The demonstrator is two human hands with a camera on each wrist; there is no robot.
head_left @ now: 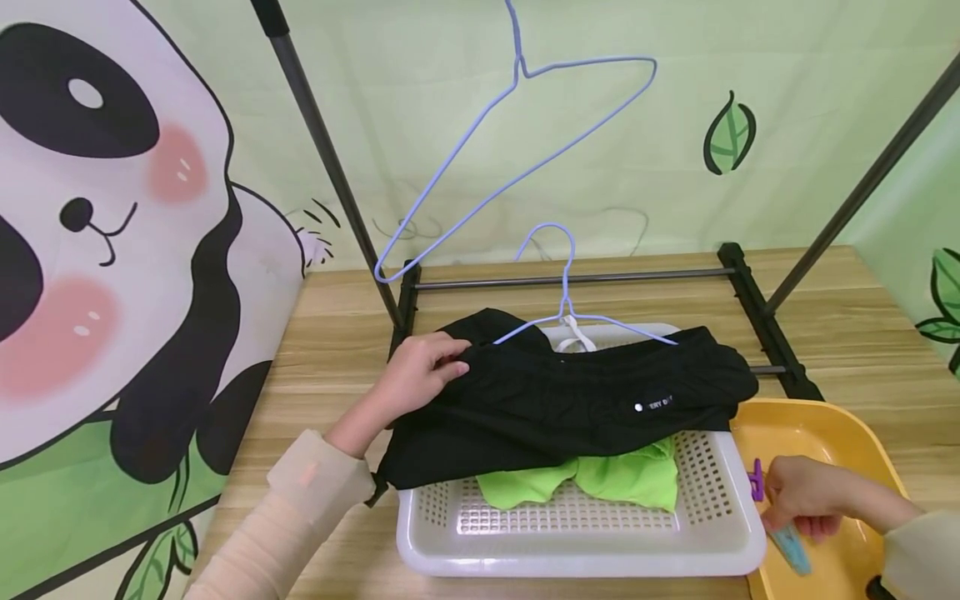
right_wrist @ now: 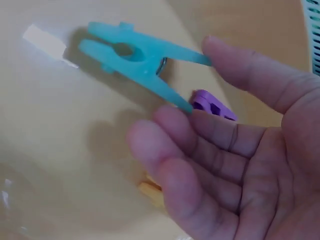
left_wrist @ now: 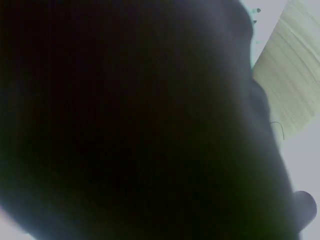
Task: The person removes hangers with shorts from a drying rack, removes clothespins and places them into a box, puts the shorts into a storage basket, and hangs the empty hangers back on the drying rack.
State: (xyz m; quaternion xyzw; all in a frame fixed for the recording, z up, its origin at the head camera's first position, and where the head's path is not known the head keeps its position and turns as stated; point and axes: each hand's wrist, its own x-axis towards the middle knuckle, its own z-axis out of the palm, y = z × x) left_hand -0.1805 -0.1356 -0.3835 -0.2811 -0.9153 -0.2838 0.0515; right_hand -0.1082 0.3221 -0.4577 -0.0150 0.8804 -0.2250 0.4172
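Black pants (head_left: pixel 525 408) with small white lettering and a white drawstring lie across a white basket (head_left: pixel 585 565). A blue wire hanger (head_left: pixel 567 283) rises from their waistband. My left hand (head_left: pixel 420 371) pinches the waistband at its left end, near the hanger's shoulder; whether it also grips the wire cannot be told. Dark fabric fills most of the left wrist view. Over the yellow tray (head_left: pixel 832 410), my right hand (head_left: pixel 813 492) pinches a turquoise clothespin (right_wrist: pixel 145 62) by its handles, between thumb and fingers. The clothespin's tips touch nothing.
Bright green fabric (head_left: pixel 622 479) lies in the basket. A purple clothespin (head_left: pixel 757 481) and a yellow clip (right_wrist: pixel 152 192) are in the tray. Behind stands a rack with dark poles (head_left: pixel 322 142). Another blue hanger (head_left: pixel 480 196) hangs above.
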